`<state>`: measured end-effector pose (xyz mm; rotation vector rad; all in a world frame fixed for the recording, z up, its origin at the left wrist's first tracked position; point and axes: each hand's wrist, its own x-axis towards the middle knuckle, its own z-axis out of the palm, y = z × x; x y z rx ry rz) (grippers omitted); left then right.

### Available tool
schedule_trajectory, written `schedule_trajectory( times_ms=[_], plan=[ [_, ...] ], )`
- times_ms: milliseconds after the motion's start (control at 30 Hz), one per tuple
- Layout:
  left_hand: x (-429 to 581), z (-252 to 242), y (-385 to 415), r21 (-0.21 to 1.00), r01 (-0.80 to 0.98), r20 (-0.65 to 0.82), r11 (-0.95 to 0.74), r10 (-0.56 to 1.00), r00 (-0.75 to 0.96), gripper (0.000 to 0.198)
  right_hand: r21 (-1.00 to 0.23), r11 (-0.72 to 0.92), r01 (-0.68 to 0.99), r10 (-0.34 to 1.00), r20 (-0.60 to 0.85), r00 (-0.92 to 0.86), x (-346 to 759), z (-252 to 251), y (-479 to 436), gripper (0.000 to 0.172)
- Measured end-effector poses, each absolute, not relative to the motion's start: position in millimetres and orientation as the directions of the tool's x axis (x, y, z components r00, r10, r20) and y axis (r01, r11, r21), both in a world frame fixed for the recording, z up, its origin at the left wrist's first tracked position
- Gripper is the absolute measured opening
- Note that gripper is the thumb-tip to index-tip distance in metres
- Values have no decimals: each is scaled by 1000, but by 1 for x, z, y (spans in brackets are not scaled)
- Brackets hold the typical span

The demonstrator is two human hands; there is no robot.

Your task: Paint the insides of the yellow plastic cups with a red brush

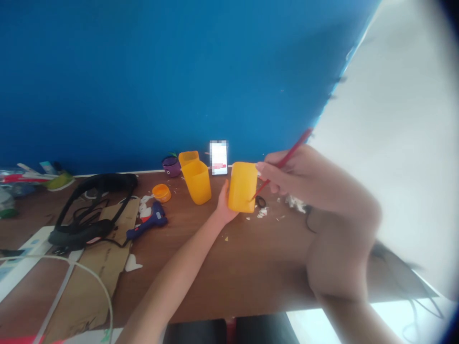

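A yellow container [243,184] is held up above the brown table by my left hand [224,204], whose fingers wrap round its left side and pass behind it. My right hand [287,173] pinches a thin red stick [296,145], perhaps a pencil or brush. The stick slants down to the left, and its lower tip meets the container's face near the lower right. To the left, two more yellow containers stand close together, one [198,184] in front of the other [189,156].
A lit phone [218,157] leans at the blue wall. Left are a purple pot [171,166], an orange tub [161,192], a blue glue gun [148,222], black headphones [81,234] and cardboard [103,267]. White scraps [296,203] and a black ring [261,202] lie right.
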<state>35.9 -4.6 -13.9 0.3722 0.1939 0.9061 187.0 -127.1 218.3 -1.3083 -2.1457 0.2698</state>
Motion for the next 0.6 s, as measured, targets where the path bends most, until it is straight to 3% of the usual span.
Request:
schedule_trajectory(
  times_ms=[100,233,300,600],
  plan=[
    [34,-14,-4,390,-716,-3,579,778,628,62,-452,489,746,845,459,-276,188,220,-131,50],
    [32,-11,-6,374,-701,-18,607,760,649,64,-413,497,763,733,670,-115,189,222,-135,49],
    [33,-10,-6,379,-698,-14,608,758,653,66,-425,509,748,717,690,-96,189,222,-136,48],
    [35,-8,-9,422,-720,15,551,790,613,67,-539,530,655,842,430,-326,178,219,-120,49]
  ],
)
